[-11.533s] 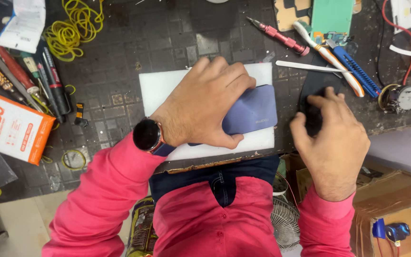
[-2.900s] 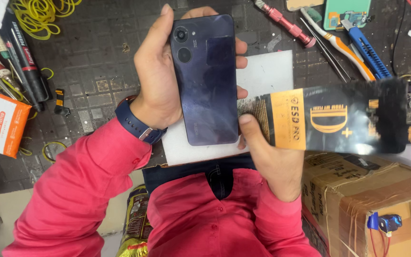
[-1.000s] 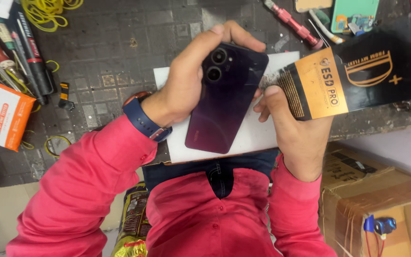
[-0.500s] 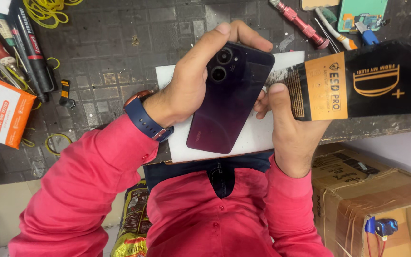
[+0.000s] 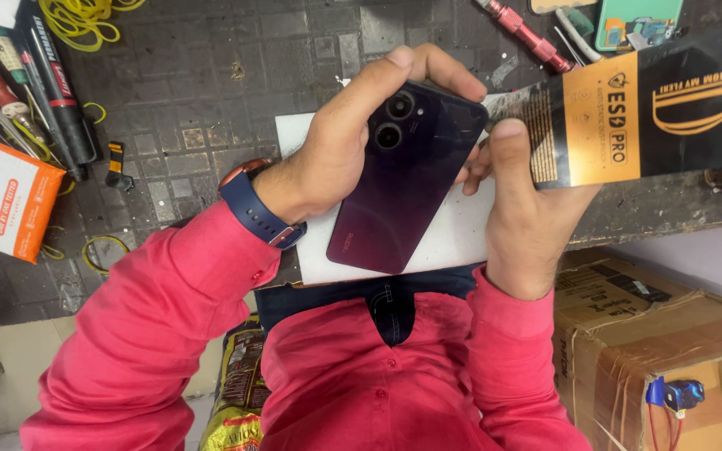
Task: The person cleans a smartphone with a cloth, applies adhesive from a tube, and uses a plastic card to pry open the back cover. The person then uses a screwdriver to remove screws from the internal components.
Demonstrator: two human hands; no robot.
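Right now your left hand (image 5: 336, 159) wraps the dark purple phone (image 5: 407, 179), back side up, fingers curled over its top edge and thumb along the near side, so it sits tilted above the white pad (image 5: 453, 234) rather than flat on it. Your right hand (image 5: 528, 209) is pinched shut on the end of the black-and-orange flat packet (image 5: 645, 117), thumb on top, just beside the phone's right edge.

Judging by the hold, the phone is carried mostly by fingertips; if they slacken it could slide down onto the pad or off the bench edge toward the cardboard box (image 5: 670, 334). The long packet sticks out over the bench and could sweep the red screwdriver (image 5: 524, 33) or the loose tools beside it.

Counted: one phone with two camera lenses showing, one packet, one white pad, one red screwdriver, one orange carton (image 5: 6, 205), one wristwatch (image 5: 256, 209), and at least two markers (image 5: 56, 83).
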